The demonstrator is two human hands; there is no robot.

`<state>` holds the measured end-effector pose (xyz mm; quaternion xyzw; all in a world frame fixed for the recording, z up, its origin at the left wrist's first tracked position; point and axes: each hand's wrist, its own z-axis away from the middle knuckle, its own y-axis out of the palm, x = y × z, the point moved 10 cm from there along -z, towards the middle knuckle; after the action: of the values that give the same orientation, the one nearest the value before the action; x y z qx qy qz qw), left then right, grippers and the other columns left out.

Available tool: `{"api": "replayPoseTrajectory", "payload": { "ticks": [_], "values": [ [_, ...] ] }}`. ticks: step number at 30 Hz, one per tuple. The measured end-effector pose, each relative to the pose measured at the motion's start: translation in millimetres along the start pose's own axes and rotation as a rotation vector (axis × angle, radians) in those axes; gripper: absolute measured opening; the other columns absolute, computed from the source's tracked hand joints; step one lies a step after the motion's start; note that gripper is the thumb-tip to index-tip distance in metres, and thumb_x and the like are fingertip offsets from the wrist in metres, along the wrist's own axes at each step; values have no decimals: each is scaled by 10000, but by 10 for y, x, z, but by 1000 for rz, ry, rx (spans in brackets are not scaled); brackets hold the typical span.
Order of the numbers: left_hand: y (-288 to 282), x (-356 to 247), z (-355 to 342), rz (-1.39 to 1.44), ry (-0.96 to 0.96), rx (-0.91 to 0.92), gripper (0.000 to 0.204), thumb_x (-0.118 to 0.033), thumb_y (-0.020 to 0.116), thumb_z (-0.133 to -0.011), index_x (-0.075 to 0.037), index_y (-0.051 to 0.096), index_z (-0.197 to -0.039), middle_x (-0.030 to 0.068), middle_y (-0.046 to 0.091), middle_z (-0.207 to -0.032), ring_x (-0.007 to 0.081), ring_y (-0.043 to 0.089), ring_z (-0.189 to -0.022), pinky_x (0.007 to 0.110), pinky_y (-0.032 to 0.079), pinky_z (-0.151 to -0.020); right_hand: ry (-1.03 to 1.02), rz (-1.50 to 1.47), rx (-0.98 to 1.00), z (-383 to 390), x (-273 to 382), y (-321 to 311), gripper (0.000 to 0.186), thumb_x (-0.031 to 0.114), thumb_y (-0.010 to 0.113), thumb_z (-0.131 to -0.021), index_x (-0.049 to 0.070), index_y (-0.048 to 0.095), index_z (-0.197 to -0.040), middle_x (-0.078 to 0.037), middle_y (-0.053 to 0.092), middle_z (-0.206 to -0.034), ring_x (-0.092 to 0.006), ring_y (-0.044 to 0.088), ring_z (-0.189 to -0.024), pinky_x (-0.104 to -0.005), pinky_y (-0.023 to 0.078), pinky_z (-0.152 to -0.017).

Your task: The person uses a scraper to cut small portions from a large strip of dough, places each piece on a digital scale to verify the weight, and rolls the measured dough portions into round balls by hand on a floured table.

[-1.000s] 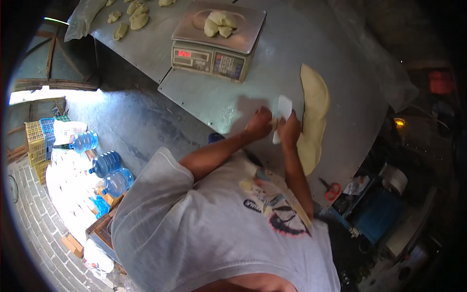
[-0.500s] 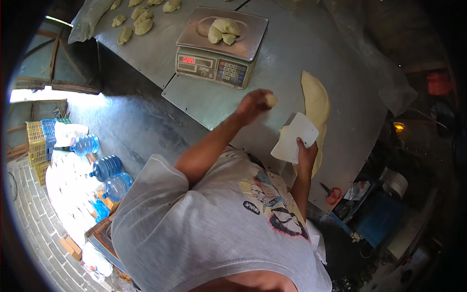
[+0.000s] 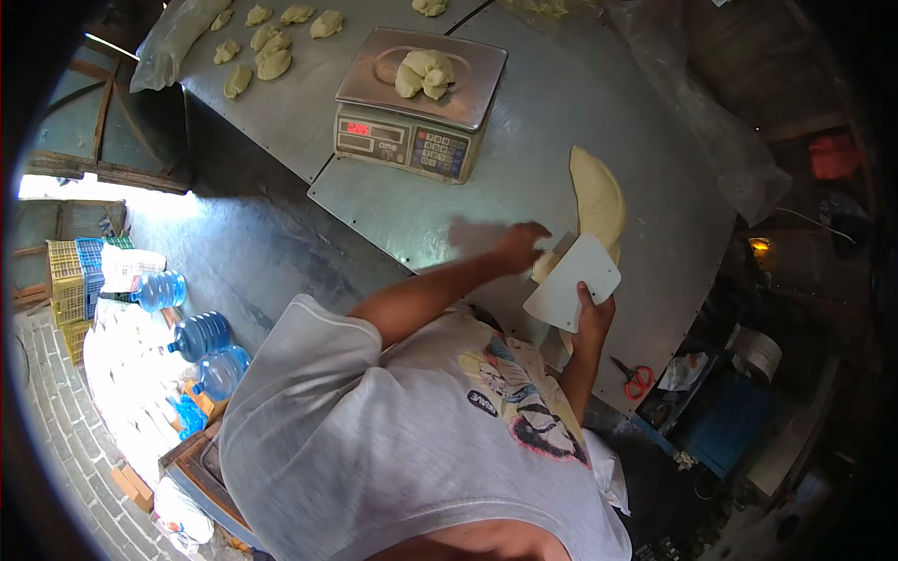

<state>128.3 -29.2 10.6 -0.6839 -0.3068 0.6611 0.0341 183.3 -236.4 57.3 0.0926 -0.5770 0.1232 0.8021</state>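
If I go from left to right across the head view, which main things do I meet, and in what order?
Yellow crates, blue water jugs, digital scale, left hand, right hand holding a white scraper, red-handled scissors.

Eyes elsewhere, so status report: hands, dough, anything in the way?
Right hand holding white scraper. Left hand beside small dough piece, grip unclear. Long dough strip partly behind scraper. Red-handled scissors farther right.

Pale-yellow dough (image 3: 597, 192), white scraper (image 3: 572, 285), lt-grey tee (image 3: 374, 449) w/ multicol. print (image 3: 544, 435), red-handled scissors (image 3: 636, 379), blue bottles (image 3: 201, 335)
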Motion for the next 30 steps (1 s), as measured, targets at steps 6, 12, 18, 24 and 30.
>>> {"api": "replayPoseTrajectory", "payload": {
  "ticks": [6,12,18,24,30],
  "values": [
    [195,27,38,-169,-146,279,271,-141,703,-824,-77,673,-1086,142,654,-1109,343,619,-1079,440,497,-936,12,37,-36,34,71,-124,473,9,678,-868,-60,512,-1305,-139,628,-1220,-241,615,-1095,-361,462,-953],
    [-1578,-159,-574,-334,-48,-419,234,-84,670,-826,-95,648,-1059,147,636,-1075,352,607,-1025,445,494,-895,44,-54,-111,213,-99,-330,476,-9,659,-877,-69,498,-1320,-153,610,-1247,-250,596,-1130,-367,450,-981],
    [-3101,-146,-990,-737,-127,-721,446,-143,694,-824,-147,565,-1251,176,543,-1229,372,478,-1191,464,418,-998,44,-45,-74,212,-61,-239,501,-15,645,-883,-71,470,-1349,-162,585,-1292,-258,586,-1152,-370,441,-1000],
    [-3206,244,-972,-773,-211,-598,324,-144,696,-804,-88,615,-1113,148,595,-1091,334,593,-1018,442,499,-856,61,-23,-57,186,107,-123,515,-15,647,-878,-71,464,-1355,-159,585,-1289,-251,582,-1161,-370,441,-1001],
    [-1991,-537,-364,-66,46,-465,284,-10,648,-786,-34,628,-1068,184,610,-1048,359,628,-917,438,532,-819,-12,12,-54,149,9,-164,458,3,659,-891,-52,513,-1322,-130,622,-1239,-227,616,-1098,-339,481,-944]
  ]
}}
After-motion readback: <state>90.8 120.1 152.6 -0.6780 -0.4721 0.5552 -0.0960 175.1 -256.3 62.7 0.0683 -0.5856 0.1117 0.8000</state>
